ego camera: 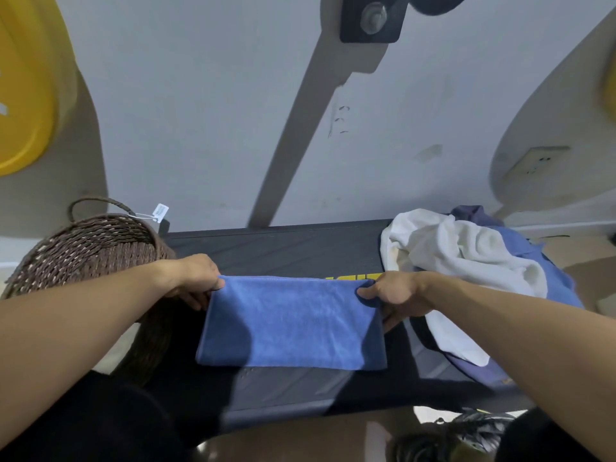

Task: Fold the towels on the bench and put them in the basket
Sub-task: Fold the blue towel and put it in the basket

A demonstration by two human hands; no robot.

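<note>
Pinching the two far corners of a folded blue towel (291,323), both hands hold it stretched flat across the middle of the dark desk (283,248). The left hand (193,278) has its thumb on top of the left corner and its fingers (193,300) curled beneath the cloth, clamped on it; the right hand (396,295) grips the right corner the same way, thumb above and fingers tucked under the edge. The towel forms a neat rectangle, its near edge lying toward the front of the desk. A brown woven basket (90,248) with a loop handle and a white tag (160,213) stands just beside the desk's left end, close to the left hand. On the right end lies an unfolded heap: a white towel (450,251) crumpled over a blue-purple cloth (550,275), partly hanging off the desk edge.
</note>
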